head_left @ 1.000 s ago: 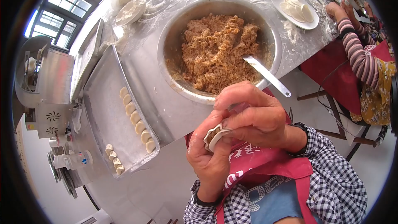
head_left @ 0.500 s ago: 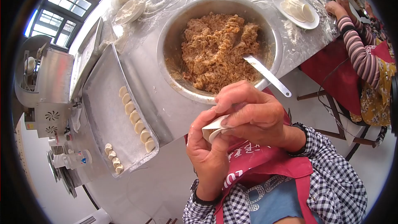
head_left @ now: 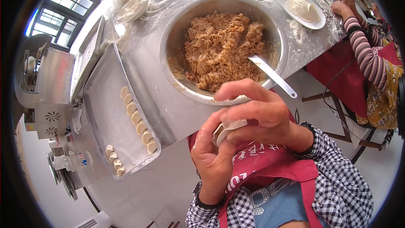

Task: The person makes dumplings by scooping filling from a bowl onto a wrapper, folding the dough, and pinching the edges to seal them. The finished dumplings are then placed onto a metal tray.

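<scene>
Between my two hands is a dumpling [head_left: 225,132], its pale wrapper folded around brown filling that shows through a gap on the left side. My left hand [head_left: 211,150] cradles it from the left and below, thumb and fingers closed on it. From the right, my right hand [head_left: 259,114] pinches the wrapper's edge between thumb and fingers, the index finger arched above. Just beyond my hands stands a large metal bowl [head_left: 165,65] of brown minced filling [head_left: 223,50]. A flat metal spatula [head_left: 274,77] leans in it, handle over the near right rim.
On the left, a metal tray [head_left: 103,88] holds a row of dumplings [head_left: 136,118] and a few smaller ones [head_left: 114,157]. A plate of round wrappers [head_left: 301,8] sits back right. A floury dish [head_left: 133,8] lies back left. Another person's striped sleeve [head_left: 365,52] is at right.
The dumpling has turned in my hands, and its open side now faces more to the left. My right fingers have shifted along the wrapper's edge, with the index finger lifted higher.
</scene>
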A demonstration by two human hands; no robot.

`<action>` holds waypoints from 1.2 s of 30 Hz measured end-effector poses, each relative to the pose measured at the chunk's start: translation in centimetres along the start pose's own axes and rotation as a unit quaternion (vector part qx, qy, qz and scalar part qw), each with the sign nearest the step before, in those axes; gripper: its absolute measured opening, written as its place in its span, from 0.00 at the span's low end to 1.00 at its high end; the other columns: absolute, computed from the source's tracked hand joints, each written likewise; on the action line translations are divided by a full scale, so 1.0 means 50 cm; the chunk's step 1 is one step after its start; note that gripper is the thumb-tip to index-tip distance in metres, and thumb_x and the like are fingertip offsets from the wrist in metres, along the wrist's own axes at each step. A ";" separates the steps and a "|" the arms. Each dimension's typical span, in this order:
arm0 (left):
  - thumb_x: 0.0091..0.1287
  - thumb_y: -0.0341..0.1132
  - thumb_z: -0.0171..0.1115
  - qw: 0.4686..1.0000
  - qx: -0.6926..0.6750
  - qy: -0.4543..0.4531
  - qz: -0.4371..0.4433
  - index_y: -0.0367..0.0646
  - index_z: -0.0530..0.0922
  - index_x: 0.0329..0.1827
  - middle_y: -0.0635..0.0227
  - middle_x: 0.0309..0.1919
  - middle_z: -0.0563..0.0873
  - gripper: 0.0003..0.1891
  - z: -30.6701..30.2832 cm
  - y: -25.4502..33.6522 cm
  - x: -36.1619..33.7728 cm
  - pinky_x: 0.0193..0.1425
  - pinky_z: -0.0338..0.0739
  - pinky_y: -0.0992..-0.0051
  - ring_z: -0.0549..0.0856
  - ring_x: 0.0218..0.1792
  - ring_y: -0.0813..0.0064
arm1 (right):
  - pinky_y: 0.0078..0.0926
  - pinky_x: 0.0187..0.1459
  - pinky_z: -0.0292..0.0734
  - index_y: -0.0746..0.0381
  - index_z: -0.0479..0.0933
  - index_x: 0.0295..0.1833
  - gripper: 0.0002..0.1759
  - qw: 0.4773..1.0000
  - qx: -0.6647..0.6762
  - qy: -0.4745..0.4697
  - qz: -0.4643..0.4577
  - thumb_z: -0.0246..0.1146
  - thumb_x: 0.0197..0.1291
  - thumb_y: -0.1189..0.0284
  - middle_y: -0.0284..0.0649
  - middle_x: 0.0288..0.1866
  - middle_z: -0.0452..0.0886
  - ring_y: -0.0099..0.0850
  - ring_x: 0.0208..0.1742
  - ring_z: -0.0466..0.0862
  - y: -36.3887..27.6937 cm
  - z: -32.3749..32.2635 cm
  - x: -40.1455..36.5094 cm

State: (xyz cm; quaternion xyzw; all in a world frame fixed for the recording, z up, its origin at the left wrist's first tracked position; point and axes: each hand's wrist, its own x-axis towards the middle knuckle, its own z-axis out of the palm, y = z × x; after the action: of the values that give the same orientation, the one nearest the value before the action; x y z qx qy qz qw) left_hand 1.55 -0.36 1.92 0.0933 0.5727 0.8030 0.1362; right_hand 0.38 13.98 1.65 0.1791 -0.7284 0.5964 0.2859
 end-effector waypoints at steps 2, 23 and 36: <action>0.63 0.23 0.57 0.999 -0.030 -0.007 -0.016 0.31 0.66 0.60 0.58 0.54 0.76 0.22 0.002 0.002 0.002 0.58 0.71 0.77 0.77 0.54 0.72 | 0.29 0.45 0.76 0.63 0.78 0.29 0.09 1.000 0.003 -0.003 0.001 0.70 0.41 0.76 0.43 0.48 0.77 0.36 0.48 0.79 -0.003 0.001 0.009; 0.64 0.24 0.55 0.999 0.031 -0.016 -0.036 0.29 0.65 0.61 0.56 0.54 0.75 0.21 -0.004 -0.003 0.005 0.56 0.74 0.75 0.77 0.53 0.70 | 0.31 0.44 0.77 0.64 0.77 0.33 0.13 0.997 -0.034 -0.052 -0.054 0.71 0.40 0.74 0.49 0.49 0.77 0.40 0.48 0.79 0.013 -0.009 -0.004; 0.63 0.25 0.56 0.981 -0.173 -0.012 -0.082 0.30 0.65 0.60 0.51 0.55 0.74 0.22 -0.003 -0.009 0.009 0.59 0.73 0.72 0.76 0.56 0.66 | 0.28 0.43 0.77 0.62 0.78 0.30 0.08 1.000 -0.006 -0.010 0.000 0.69 0.42 0.77 0.44 0.48 0.78 0.35 0.48 0.79 0.006 0.000 -0.015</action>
State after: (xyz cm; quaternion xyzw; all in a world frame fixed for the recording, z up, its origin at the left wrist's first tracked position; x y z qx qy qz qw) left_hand 1.13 -0.21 1.44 0.0310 0.4294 0.8747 0.2227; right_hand 0.77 14.00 0.97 0.1832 -0.7352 0.5899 0.2794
